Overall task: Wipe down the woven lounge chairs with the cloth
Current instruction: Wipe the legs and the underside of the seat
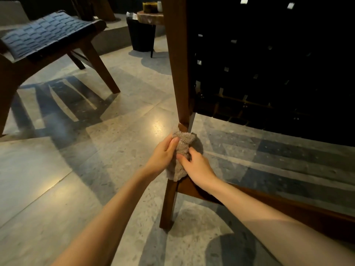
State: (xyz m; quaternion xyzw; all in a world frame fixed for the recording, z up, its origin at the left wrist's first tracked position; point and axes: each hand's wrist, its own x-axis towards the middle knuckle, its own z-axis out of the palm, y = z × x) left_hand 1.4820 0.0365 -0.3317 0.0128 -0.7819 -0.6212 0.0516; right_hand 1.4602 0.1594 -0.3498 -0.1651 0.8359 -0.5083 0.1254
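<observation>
A grey-brown fluffy cloth (182, 150) is bunched around the lower wooden frame of the near woven lounge chair (178, 73), just above its back leg (169, 204). My left hand (163, 154) grips the cloth from the left side. From the right, my right hand (197, 166) pinches the cloth with thumb and fingers. The chair's dark woven back (269, 73) fills the upper right. A second woven lounge chair (48, 37) with a blue-black seat stands at the upper left.
A polished terrazzo floor (76, 169) spreads around both chairs. Behind them stand a black bin (141, 33) and a round wooden side table (150, 17) with items on it. A low wooden rail (288, 208) of the near chair runs to the right.
</observation>
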